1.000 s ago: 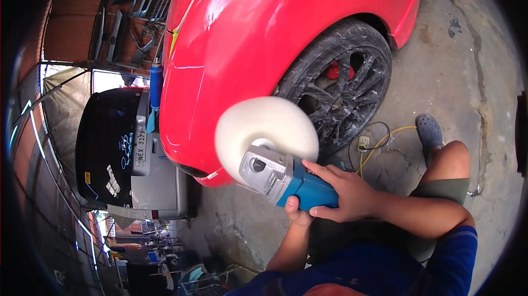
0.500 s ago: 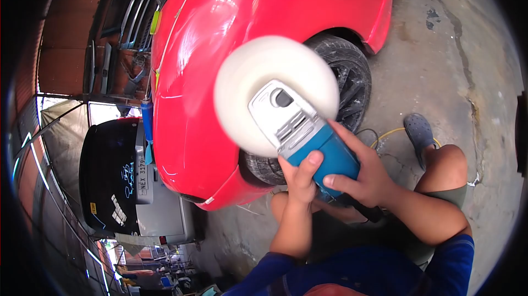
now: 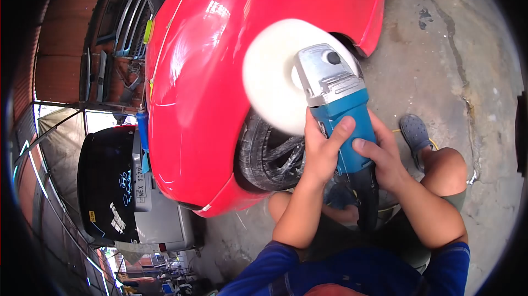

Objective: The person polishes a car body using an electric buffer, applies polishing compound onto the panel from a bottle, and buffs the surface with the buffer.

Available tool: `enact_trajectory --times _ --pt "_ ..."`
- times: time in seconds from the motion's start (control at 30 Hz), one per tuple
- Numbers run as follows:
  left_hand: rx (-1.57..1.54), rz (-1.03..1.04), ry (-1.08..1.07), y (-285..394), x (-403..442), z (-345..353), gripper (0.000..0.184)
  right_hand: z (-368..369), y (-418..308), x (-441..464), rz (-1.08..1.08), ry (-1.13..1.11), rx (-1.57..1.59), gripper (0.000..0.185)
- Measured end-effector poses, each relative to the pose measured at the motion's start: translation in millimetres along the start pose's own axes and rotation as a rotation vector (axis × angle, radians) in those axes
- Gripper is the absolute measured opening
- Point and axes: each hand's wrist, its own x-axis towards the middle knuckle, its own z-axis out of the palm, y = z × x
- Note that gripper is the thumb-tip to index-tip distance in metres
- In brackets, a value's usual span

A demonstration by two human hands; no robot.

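A teal and silver power polisher (image 3: 344, 98) is gripped in both of my hands. My left hand (image 3: 325, 145) wraps the teal body from the left, thumb on top. From the other side my right hand (image 3: 384, 156) closes around the same body. The round white polishing pad (image 3: 272, 76) looks blurred and is tilted in front of the wheel arch. It overlaps the red car's fender (image 3: 203, 87) in view; I cannot tell whether they touch. Part of the black-rimmed wheel (image 3: 264, 156) shows below the pad.
Behind the red car stands a silver and black vehicle (image 3: 159, 224). A yellow cord (image 3: 434, 145) runs on the concrete floor (image 3: 429, 70) near my foot in a grey clog (image 3: 415, 131). Car parts (image 3: 129, 21) stand along the far wall.
The polisher has moved right and turned more upright, both hands moving with it. Its pad has shifted right and tilted, uncovering more of the fender and the wheel's lower part.
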Motion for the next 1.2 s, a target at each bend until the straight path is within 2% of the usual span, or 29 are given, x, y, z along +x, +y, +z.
enact_trajectory --times 0.33,0.63,0.73,0.83,1.13,1.2 --pt "0.023 0.165 0.053 34 -18 -9 0.075 27 -13 4 -0.020 -0.170 -0.045 0.086" --pt "0.043 0.202 0.078 39 -32 -24 0.085 36 -7 4 -0.054 -0.260 -0.096 0.085" --pt "0.060 0.209 0.116 42 -37 -25 0.085 39 -6 4 -0.065 -0.292 -0.100 0.085" --pt "0.215 0.303 0.250 38 -40 -21 0.083 41 -1 3 -0.062 -0.310 -0.109 0.086" --pt "0.175 0.259 0.255 33 -59 -39 0.090 48 5 -2 -0.062 -0.354 -0.172 0.089" --pt "0.091 0.273 0.249 34 -64 -39 0.083 48 9 -1 -0.083 -0.364 -0.213 0.090"
